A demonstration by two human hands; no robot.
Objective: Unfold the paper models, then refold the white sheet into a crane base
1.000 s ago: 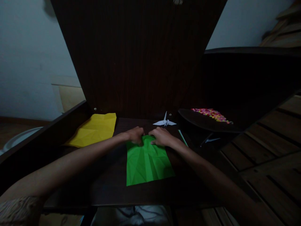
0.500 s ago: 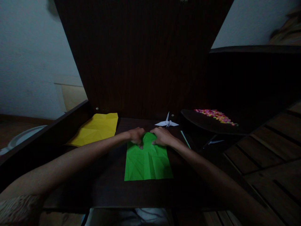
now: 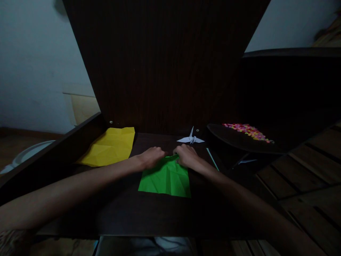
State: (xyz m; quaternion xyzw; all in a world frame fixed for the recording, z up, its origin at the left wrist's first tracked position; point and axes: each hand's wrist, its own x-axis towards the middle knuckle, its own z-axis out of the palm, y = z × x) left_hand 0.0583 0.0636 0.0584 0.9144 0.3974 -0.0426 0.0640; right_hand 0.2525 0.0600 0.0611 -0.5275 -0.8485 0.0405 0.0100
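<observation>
The paper by the hands is bright green. The sheet at the table's far left corner is yellow. The little paper bird looks white. The table is dark brown. The small bits on the dark tray seem pink, yellow and orange.

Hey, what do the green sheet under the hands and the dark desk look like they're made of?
Green sheet: apparently thin matte paper, since sharp fold creases cross it and it lies nearly flat. Desk: probably dark wood or wood-look laminate; a fine vertical grain shows on its upright back panel, though the dim light leaves the finish uncertain.
</observation>
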